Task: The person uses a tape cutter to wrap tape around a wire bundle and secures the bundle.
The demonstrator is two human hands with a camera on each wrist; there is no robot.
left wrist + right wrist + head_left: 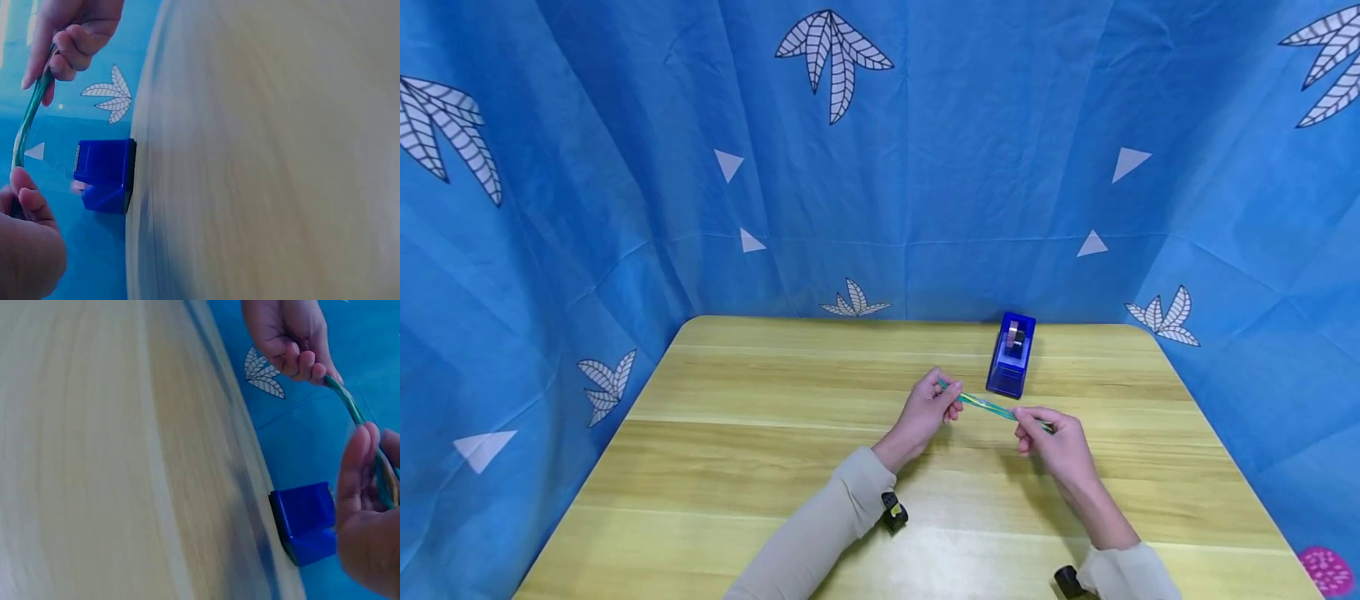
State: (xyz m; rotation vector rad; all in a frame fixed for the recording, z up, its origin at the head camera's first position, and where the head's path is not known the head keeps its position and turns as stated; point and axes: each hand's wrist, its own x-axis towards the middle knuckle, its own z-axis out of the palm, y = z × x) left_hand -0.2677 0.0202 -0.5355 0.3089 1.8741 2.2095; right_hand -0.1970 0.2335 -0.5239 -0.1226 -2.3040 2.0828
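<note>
A thin bundle of green and yellow strands (pixel 987 406) stretches between the two hands above the table; its exact kind is hard to tell. My left hand (pixel 927 410) pinches one end between thumb and fingers. The right hand (pixel 1060 443) pinches the bundle nearer its other end, and a short tail shows past the fingers. In the left wrist view the green bundle (pixel 30 119) bows slightly between the hands. In the right wrist view part of the bundle (pixel 382 478) lies against the right palm.
A blue tape dispenser (pixel 1011 354) stands near the table's back edge, just beyond the hands. The wood-grain table (pixel 737 400) is bordered by a blue curtain (pixel 985 167) with leaf prints. Small black cameras (pixel 893 512) sit at both wrists.
</note>
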